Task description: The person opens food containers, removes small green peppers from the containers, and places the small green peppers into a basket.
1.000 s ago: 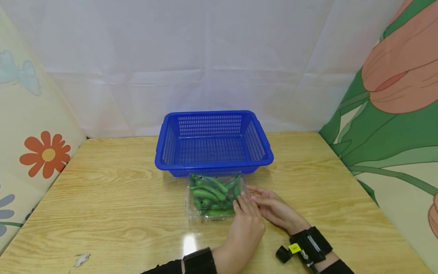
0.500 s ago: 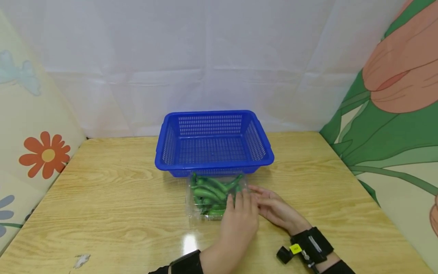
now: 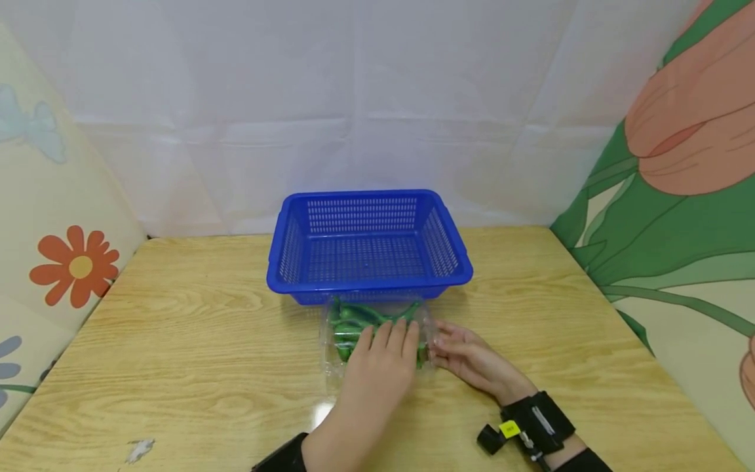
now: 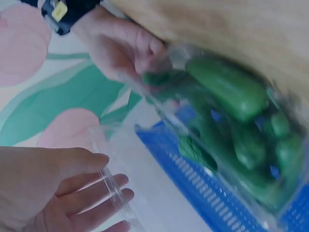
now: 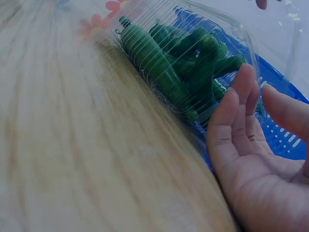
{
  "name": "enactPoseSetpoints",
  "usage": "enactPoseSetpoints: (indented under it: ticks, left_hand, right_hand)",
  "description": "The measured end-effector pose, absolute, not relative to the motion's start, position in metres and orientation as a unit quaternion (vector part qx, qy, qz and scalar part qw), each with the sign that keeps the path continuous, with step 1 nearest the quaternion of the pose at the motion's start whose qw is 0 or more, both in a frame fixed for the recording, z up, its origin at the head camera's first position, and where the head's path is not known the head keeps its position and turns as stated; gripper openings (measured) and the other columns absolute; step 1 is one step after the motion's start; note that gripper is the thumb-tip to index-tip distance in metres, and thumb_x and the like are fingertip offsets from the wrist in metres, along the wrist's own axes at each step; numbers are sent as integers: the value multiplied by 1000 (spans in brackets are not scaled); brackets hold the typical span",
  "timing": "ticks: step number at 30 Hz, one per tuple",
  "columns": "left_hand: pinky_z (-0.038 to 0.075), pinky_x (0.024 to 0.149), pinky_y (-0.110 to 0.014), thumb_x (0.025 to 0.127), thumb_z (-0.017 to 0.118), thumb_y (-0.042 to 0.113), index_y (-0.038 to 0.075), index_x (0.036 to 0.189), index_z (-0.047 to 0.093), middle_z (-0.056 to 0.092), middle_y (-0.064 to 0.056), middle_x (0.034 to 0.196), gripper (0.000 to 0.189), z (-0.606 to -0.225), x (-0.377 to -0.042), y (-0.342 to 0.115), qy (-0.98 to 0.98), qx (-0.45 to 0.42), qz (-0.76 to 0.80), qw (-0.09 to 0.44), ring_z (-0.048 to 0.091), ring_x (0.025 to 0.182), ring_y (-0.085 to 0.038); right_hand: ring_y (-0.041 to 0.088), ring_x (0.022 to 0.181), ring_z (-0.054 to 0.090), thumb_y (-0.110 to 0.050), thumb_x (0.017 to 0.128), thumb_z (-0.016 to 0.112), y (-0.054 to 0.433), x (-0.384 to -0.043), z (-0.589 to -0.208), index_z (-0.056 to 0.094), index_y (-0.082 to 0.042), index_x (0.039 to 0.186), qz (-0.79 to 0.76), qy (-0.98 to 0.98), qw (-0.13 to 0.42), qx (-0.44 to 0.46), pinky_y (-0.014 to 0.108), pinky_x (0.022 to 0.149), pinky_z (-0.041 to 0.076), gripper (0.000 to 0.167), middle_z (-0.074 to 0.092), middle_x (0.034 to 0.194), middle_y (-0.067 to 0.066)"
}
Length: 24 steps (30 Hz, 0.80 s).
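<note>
A clear plastic box (image 3: 327, 354) on the table contains several long green peppers (image 3: 354, 314). In the head view my left hand (image 3: 380, 370) lies over the box's front and hides part of the peppers. From the left wrist, this hand (image 4: 63, 193) pinches the edge of the clear lid (image 4: 113, 186), thumb on one side and fingers on the other. The lid stands raised from the box. At the box's right end is my right hand (image 3: 474, 360), fingers loosely bent against its side. Its palm and parted thumb show in the right wrist view (image 5: 260, 164).
Right behind the box stands a blue plastic basket (image 3: 368, 288) with slotted walls. The wooden table (image 3: 194, 354) has a worn patch (image 3: 140, 450) at front left. A white sheet (image 3: 354, 118) hangs behind, with painted panels at both sides.
My left hand has moved left from the box's right end across its front, covering more of the peppers. The right hand stays almost where it was, and the basket has not moved.
</note>
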<state>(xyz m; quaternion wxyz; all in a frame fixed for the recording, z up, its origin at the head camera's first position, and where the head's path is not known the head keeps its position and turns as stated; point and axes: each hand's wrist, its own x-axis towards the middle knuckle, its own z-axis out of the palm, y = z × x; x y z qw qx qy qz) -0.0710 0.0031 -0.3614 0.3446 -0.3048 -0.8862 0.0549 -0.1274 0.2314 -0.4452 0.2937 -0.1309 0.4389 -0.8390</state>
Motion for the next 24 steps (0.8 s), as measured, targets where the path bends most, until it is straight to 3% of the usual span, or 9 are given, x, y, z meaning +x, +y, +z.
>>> enactPoseSetpoints:
  ticks: [4, 11, 14, 19, 24]
  left_hand:
    - [57, 87, -33, 86, 75, 13, 13, 117, 70, 72, -2, 114, 31, -358, -75, -7, -889, -304, 41, 341, 69, 100, -16]
    - [58, 77, -31, 82, 78, 8, 15, 104, 75, 74, -1, 102, 23, -356, -91, -22, -845, -344, -35, 409, 70, 89, -15]
    - [56, 74, -29, 82, 77, 6, 14, 103, 75, 74, 0, 102, 23, -351, -98, -30, -833, -366, -57, 411, 69, 89, -15]
    - [56, 77, -29, 85, 73, 2, 13, 108, 74, 73, 0, 106, 26, -342, -106, -48, -844, -385, -84, 365, 69, 93, -16]
    - [56, 83, -31, 83, 80, 6, 13, 114, 72, 72, 0, 109, 32, -338, -110, -69, -857, -394, -106, 314, 68, 97, -17]
  right_hand:
    - [11, 95, 63, 5, 104, 37, 231, -128, -446, 33, -6, 130, -840, 442, 293, -118, 25, 88, 53, 28, 66, 102, 0]
    - [10, 94, 61, 4, 105, 37, 229, -128, -444, 27, -4, 136, -840, 433, 303, -120, 24, 86, 52, 34, 64, 103, 0]
    - [11, 94, 60, 5, 105, 35, 229, -129, -443, 33, -4, 134, -839, 433, 301, -135, 24, 86, 52, 31, 62, 102, 0]
    - [11, 94, 60, 7, 104, 35, 230, -130, -442, 40, -6, 130, -837, 439, 299, -135, 24, 85, 52, 29, 61, 103, 1]
    - [10, 94, 60, 8, 102, 37, 230, -129, -443, 40, -3, 130, -833, 440, 303, -141, 23, 86, 52, 29, 61, 103, 1]
